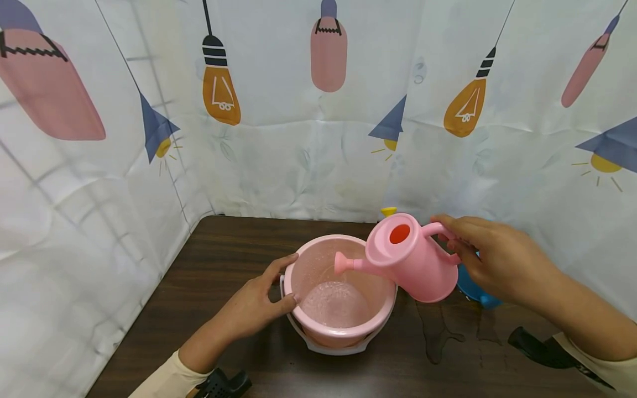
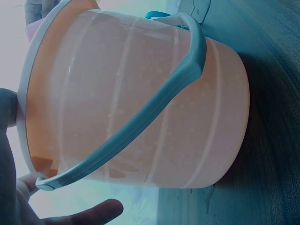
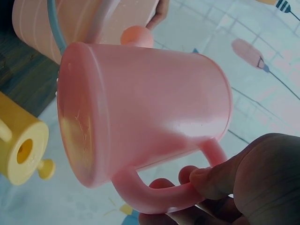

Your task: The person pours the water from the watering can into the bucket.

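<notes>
A pink bucket [image 1: 343, 333] stands on the dark table, with rippling, bubbly water [image 1: 334, 304] at its bottom. My left hand [image 1: 251, 301] rests at the bucket's left rim, thumb and forefinger spread along it. Another finger [image 2: 98, 213] sticks out straight beside the bucket in the left wrist view. With my right hand [image 1: 492, 260] I grip the handle of a pink watering can [image 1: 423, 265]. The can is tilted, its spout [image 1: 348, 264] over the bucket's opening, and thin water falls from it. The bucket's pale bail handle [image 2: 136, 124] hangs down its side.
A blue object [image 1: 475, 287] sits partly hidden behind my right hand. Behind the pink can is a yellow watering can [image 3: 21, 140]. Spilled water [image 1: 438, 331] marks the table [image 1: 229, 249] right of the bucket. A printed white curtain [image 1: 278, 166] hangs at the back and left.
</notes>
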{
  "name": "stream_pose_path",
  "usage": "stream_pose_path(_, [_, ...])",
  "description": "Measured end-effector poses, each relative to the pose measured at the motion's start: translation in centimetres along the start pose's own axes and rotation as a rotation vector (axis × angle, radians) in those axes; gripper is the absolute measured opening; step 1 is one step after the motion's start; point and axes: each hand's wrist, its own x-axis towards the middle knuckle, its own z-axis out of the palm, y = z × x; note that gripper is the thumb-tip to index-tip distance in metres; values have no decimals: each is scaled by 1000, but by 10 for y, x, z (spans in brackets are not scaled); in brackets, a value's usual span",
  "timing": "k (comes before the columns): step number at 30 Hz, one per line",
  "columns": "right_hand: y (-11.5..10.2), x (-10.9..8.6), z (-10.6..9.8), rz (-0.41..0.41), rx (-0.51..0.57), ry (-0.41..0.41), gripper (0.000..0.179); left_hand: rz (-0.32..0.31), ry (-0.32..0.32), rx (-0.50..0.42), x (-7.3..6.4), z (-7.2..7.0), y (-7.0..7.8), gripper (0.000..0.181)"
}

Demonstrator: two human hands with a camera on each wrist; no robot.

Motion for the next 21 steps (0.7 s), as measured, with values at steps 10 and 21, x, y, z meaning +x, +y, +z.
stream_pose_path(10, [1,0,1,-1,-2,2,50,-32,-3,-18,0,1,-1,77])
stream_pose_path(21, [3,0,1,9,2,-16,52,-21,0,-16,0,1,-1,77])
